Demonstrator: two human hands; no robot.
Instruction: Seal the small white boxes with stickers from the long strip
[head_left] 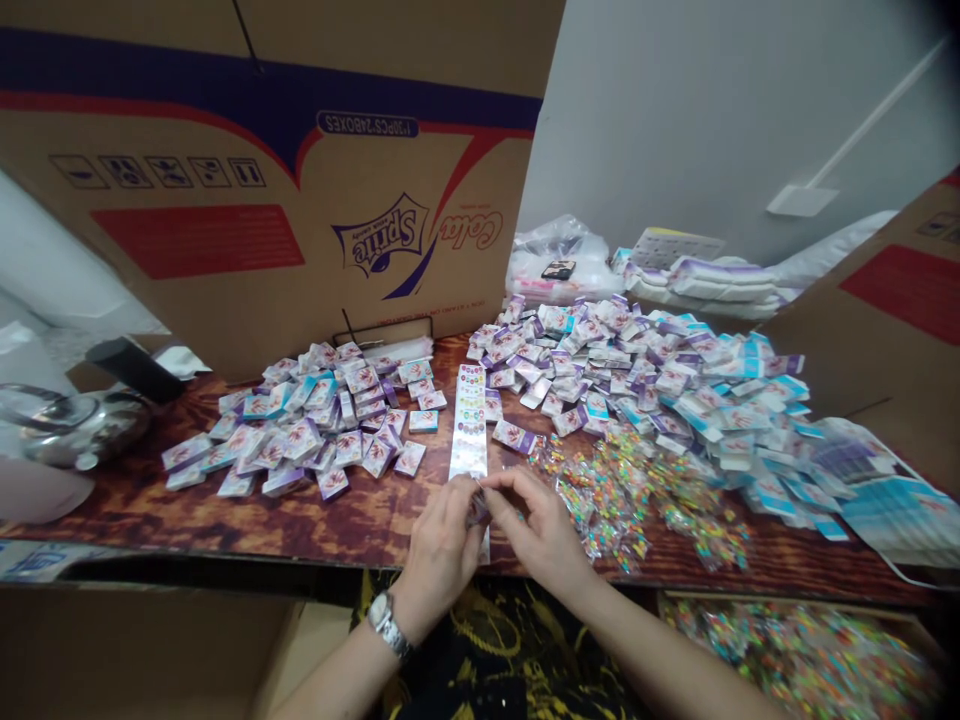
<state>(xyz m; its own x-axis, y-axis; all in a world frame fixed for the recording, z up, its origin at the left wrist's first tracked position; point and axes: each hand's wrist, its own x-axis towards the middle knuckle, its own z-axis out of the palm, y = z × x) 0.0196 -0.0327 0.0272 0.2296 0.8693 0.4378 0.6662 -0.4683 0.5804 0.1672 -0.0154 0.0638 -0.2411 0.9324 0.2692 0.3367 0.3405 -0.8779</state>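
Note:
My left hand [441, 532], with a watch on its wrist, is closed around a small purplish-white item [478, 508], perhaps a little box, mostly hidden by the fingers. Fingertips of my right hand [546, 530] meet it from the other side in a pinch; what they grip cannot be made out. Both hands are over the near end of a long white strip [470, 420] printed with rows of small coloured pictures. Right of my right hand lies a heap of clear packets of colourful candy [622, 490]. A flat purple-and-white small box [514, 436] lies just beyond.
Small printed boxes form one pile on the left [300, 430] and a larger one on the right [645, 370]. A tall carton [262, 220] stands behind. A metal kettle [75, 425] is far left. More candy packets fill an open box [817, 650] below the table's right edge.

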